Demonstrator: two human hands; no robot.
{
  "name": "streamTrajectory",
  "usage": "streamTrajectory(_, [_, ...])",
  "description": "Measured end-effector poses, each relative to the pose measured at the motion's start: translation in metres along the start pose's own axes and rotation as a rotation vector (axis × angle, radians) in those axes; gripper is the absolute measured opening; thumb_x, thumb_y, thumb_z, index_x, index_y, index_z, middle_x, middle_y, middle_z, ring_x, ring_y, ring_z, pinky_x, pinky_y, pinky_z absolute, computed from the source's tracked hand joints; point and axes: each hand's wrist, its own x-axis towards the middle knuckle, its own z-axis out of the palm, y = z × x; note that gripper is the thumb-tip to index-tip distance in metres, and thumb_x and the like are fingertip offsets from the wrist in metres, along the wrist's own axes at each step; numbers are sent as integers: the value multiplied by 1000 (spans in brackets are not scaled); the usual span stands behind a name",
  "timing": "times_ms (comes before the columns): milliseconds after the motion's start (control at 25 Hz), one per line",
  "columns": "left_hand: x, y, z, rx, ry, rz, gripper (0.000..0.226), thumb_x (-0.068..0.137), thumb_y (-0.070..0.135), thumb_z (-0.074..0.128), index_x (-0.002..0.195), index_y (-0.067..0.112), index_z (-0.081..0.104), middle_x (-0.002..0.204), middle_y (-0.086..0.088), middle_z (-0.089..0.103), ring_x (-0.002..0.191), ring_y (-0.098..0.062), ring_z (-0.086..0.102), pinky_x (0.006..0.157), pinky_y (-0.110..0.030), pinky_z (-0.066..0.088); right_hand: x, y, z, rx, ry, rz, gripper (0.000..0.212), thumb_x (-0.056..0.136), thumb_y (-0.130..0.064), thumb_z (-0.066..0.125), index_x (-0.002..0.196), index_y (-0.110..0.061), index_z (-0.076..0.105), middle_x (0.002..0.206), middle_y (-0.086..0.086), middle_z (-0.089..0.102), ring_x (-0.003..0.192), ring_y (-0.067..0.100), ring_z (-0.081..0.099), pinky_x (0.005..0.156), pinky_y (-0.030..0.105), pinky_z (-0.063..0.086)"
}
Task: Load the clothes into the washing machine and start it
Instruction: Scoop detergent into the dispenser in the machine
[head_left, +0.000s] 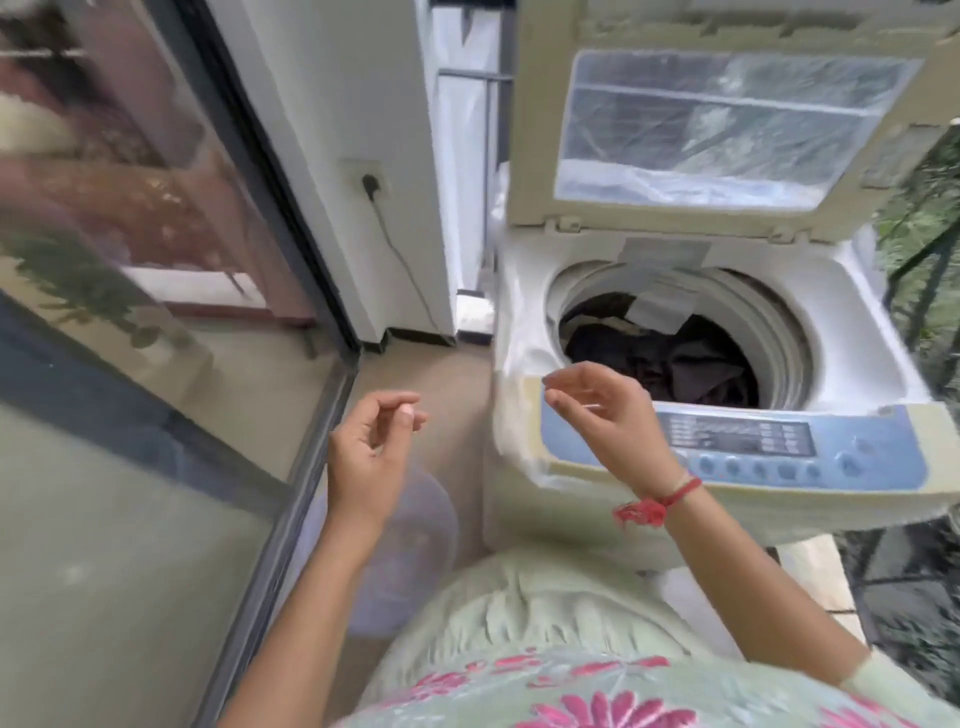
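Clothes (670, 364) in washer (857, 358), lid (537, 130) up, L hand (366, 460) beside it, R hand (610, 413) over panel (737, 436), fingers (569, 404) loose, empty

The floor (415, 374) is a narrow strip of plain tan surface. It runs between a dark sliding-door track (306, 467) on the left and the washing machine (852, 364), which stands on it at the right. A clear round basin (415, 545) sits on the floor just beside the machine's near corner. A white wall (363, 104) meets the floor at the far end.
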Motion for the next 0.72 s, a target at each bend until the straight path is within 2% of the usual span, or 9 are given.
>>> streamTrajectory(200, [-37,-31,-80,25,225,-123,24,92,3,53,86,24,61,76,0,67,70,-2,65,72,-16,49,-9,-23,60,-67,-214,-41,8,86,-12,66,92,-17,68,84,-9,68,76,0,63,73,20,52])
streamTrajectory(360, [-51,-41,-94,36,259,-162,26,93,3,52,86,25,61,76,0,67,70,-3,65,71,-15,49,-11,-31,84,-125,-324,-102,11,87,-13,65,97,-16,68,92,-2,70,83,0,63,74,13,51])
streamTrajectory(560, [-43,-36,-59,21,222,-143,24,92,9,54,85,30,63,72,7,69,73,-6,66,72,-18,50,-1,-25,66,-92,-329,-119,12,87,-15,66,98,-14,68,93,-2,70,86,3,65,77,16,52])
streamTrajectory(720, [-13,-20,9,24,108,-78,17,89,19,54,86,33,63,75,12,70,78,-9,67,74,-21,51,18,1,9,-64,-259,-111,12,86,-12,66,98,-12,69,93,0,71,84,6,66,76,17,53])
